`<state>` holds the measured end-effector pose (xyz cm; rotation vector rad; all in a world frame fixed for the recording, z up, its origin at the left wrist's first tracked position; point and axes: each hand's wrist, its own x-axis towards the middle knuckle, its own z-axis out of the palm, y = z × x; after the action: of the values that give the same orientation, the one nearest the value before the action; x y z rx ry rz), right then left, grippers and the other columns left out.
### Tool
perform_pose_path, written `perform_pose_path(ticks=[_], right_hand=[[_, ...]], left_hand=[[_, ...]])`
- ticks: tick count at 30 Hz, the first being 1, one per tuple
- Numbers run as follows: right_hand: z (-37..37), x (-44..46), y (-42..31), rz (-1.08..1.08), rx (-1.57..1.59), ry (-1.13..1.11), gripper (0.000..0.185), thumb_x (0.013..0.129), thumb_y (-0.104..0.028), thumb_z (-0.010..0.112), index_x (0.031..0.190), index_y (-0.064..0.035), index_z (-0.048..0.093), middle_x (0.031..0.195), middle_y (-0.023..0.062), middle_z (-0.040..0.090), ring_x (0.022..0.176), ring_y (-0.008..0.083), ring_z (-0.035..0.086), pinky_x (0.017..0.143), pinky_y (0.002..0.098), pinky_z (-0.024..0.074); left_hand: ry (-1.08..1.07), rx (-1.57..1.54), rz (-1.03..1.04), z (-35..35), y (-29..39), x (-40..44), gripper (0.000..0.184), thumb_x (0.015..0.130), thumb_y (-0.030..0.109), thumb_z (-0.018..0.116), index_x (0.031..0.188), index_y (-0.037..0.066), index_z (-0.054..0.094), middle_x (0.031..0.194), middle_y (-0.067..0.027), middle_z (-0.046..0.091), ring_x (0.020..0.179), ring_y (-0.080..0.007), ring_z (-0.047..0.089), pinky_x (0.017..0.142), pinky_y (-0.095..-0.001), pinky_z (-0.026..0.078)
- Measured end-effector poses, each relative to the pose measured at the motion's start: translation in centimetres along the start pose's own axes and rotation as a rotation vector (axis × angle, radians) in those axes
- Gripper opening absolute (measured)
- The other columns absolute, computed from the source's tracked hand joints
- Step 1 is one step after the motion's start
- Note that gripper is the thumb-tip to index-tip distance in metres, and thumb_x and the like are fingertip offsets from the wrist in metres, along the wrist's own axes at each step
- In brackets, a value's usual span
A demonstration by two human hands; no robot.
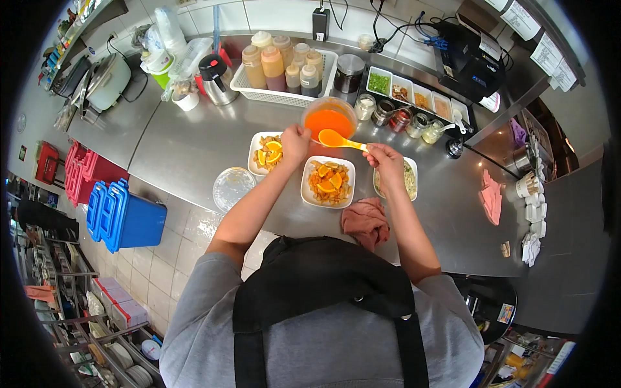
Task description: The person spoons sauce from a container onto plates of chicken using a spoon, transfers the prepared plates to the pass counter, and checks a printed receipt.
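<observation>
My right hand (385,161) is closed round the handle of a spoon (333,138) with orange sauce in its bowl, over the near rim of a clear tub of orange sauce (330,118). At the tub's left side, the fingers of my left hand (295,143) grip its rim. Just below stands a square white bowl (328,202) of food topped with orange slices. A similar bowl (257,169) is left of it, partly behind my left hand. Behind my right wrist is a white bowl of pale shredded food (409,178).
Beside the left bowl lies a clear round lid (234,189). A pink cloth (366,222) rests near the front edge. Farther back are a basket of bottles (291,99), a steel jug (218,79), several jars (401,119) and a tray of toppings (422,97).
</observation>
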<state>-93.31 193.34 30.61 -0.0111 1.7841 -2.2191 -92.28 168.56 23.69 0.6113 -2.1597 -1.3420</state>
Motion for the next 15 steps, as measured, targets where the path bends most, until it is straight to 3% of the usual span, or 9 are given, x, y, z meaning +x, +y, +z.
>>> perform_pose_path(ticks=[10, 13, 15], right_hand=[[0.5, -2.1, 4.1, -0.036, -0.165, 0.001, 0.011, 0.084, -0.006, 0.063, 0.088, 0.0035, 0.066, 0.07, 0.0053, 0.064, 0.059, 0.0069, 0.056, 0.054, 0.0185, 0.0437], [0.9, -1.8, 5.1, -0.07, -0.195, 0.021, 0.01, 0.084, -0.007, 0.063, 0.085, 0.0028, 0.065, 0.068, 0.0042, 0.063, 0.058, 0.007, 0.056, 0.054, 0.0194, 0.0442], [1.0, -1.2, 5.7, -0.113, -0.23, 0.022, 0.01, 0.083, -0.007, 0.063, 0.085, 0.0027, 0.065, 0.067, 0.0039, 0.063, 0.058, 0.0071, 0.056, 0.054, 0.02, 0.0445]], left_hand=[[0.015, -0.029, -0.068, -0.6, -1.0, 1.7, 0.023, 0.076, 0.016, 0.065, 0.065, -0.002, 0.055, 0.059, -0.0192, 0.058, 0.054, -0.0312, 0.059, 0.054, -0.0395, 0.047], [0.029, -0.059, -0.059, -0.8, -1.2, 1.8, 0.023, 0.076, 0.015, 0.065, 0.065, -0.002, 0.053, 0.057, -0.0177, 0.057, 0.053, -0.0281, 0.059, 0.053, -0.0382, 0.047], [-0.036, -0.062, -0.042, -1.0, -1.1, 1.7, 0.021, 0.084, 0.008, 0.058, 0.069, -0.002, 0.049, 0.062, -0.0064, 0.054, 0.054, -0.0163, 0.063, 0.048, -0.0274, 0.054]])
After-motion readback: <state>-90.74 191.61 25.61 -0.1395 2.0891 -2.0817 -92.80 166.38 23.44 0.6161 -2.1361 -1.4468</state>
